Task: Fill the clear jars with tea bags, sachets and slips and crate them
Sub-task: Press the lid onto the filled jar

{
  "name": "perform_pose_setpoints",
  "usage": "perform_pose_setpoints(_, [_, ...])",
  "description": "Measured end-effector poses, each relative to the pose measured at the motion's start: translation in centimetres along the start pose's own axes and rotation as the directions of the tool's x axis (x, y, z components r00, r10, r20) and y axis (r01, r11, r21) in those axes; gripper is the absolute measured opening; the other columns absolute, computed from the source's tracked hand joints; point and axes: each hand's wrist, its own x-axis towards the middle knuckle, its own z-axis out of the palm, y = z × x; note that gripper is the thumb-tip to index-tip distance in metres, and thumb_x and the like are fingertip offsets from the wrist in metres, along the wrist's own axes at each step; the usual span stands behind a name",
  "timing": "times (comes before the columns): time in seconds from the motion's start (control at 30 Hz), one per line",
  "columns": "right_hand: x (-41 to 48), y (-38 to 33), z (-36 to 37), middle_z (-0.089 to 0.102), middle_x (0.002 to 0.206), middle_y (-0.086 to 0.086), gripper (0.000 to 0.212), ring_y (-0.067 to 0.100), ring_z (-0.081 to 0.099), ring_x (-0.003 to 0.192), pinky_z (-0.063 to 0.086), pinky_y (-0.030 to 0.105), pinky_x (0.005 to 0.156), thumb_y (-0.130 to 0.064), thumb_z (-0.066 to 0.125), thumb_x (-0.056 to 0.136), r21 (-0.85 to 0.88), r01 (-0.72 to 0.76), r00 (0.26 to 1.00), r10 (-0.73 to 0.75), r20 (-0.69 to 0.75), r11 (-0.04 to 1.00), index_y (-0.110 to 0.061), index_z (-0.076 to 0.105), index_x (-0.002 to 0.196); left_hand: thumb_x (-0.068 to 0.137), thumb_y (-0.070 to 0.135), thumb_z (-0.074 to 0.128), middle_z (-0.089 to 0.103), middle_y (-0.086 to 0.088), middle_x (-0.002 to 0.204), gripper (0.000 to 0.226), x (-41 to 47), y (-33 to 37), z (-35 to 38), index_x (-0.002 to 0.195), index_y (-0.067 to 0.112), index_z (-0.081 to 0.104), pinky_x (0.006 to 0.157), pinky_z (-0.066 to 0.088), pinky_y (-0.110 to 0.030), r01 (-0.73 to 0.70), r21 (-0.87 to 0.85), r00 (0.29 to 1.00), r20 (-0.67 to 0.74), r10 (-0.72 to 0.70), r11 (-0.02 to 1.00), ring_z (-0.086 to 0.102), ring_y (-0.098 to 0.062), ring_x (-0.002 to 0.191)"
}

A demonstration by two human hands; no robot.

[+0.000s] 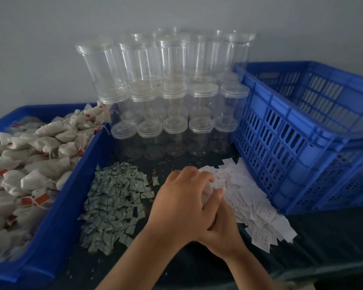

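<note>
My left hand (180,201) and my right hand (222,231) meet over the near edge of the white paper slips (252,197). Both curl round a small clear jar (207,190), which they mostly hide; what is inside it cannot be seen. A heap of green-grey sachets (113,201) lies just left of my hands. Tea bags (29,164) with red tags fill a blue tub (78,185) at the left. Several empty clear jars (172,101) with lids stand stacked in rows at the back. A blue slatted crate (302,132) stands at the right.
The dark table (323,237) carries crumbs in front of the jar stack. A grey wall rises right behind the jars. The crate's near corner sits close to the slips and my right hand.
</note>
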Motion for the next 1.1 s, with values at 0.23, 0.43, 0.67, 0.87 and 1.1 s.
perform_pose_setpoints(0.23, [0.0, -0.3, 0.0, 0.074, 0.127, 0.004, 0.069, 0.027, 0.075, 0.112, 0.062, 0.033, 0.088, -0.026, 0.089, 0.087, 0.079, 0.082, 0.996, -0.084, 0.025, 0.994, -0.022, 0.056, 0.146, 0.099, 0.057, 0.063, 0.046, 0.029, 0.155, 0.047, 1.3, -3.1, -3.2, 0.145, 0.05, 0.058, 0.123, 0.031, -0.027, -0.188, -0.277, 0.919, 0.288, 0.268, 0.942, 0.032, 0.007, 0.151])
perform_pose_setpoints(0.43, [0.0, -0.1, 1.0, 0.073, 0.115, -0.017, 0.067, 0.009, 0.074, 0.1, 0.056, 0.016, 0.07, -0.064, 0.086, 0.079, -0.37, -0.047, 0.991, -0.004, -0.137, 0.928, -0.04, 0.058, 0.135, 0.084, 0.093, 0.037, 0.043, 0.02, 0.148, 0.076, -0.2, 0.0, -0.5, 0.148, 0.052, 0.036, 0.092, 0.038, -0.024, 0.228, -0.085, 0.97, 0.105, -0.219, 0.97, 0.043, -0.007, 0.134])
perform_pose_setpoints(0.67, [-0.2, -0.9, -0.3, 0.07, 0.136, 0.002, 0.066, 0.025, 0.069, 0.128, 0.056, 0.029, 0.102, -0.033, 0.085, 0.089, 0.099, 0.065, 0.994, -0.073, 0.076, 0.993, -0.015, 0.058, 0.147, 0.088, 0.066, 0.072, 0.059, 0.027, 0.123, 0.034, 0.7, -2.9, -2.5, 0.113, 0.043, 0.069, 0.098, 0.051, -0.026, -0.133, -0.325, 0.941, 0.256, 0.222, 0.936, 0.06, -0.001, 0.117])
perform_pose_setpoints(0.87, [-0.3, -2.0, 0.8, 0.073, 0.132, 0.001, 0.077, 0.024, 0.073, 0.118, 0.063, 0.041, 0.089, -0.027, 0.093, 0.081, -0.013, -0.008, 0.996, 0.009, 0.09, 1.0, -0.024, 0.056, 0.149, 0.087, 0.091, 0.04, 0.042, 0.032, 0.149, 0.069, -1.0, -1.9, -3.6, 0.149, 0.061, 0.034, 0.107, 0.046, -0.033, 0.098, -0.177, 0.961, 0.273, -0.047, 0.979, 0.047, 0.003, 0.135])
perform_pose_setpoints(1.1, [-0.6, -4.1, 1.0, 0.073, 0.122, -0.017, 0.082, 0.007, 0.075, 0.101, 0.061, 0.022, 0.072, -0.046, 0.096, 0.071, -0.385, 0.022, 1.0, -0.029, -0.012, 0.923, -0.043, 0.055, 0.142, 0.093, 0.081, 0.033, 0.062, 0.02, 0.113, 0.054, -1.8, -0.5, -3.2, 0.12, 0.042, 0.058, 0.076, 0.053, -0.019, 0.128, -0.157, 0.986, -0.086, -0.143, 0.979, 0.063, 0.001, 0.095])
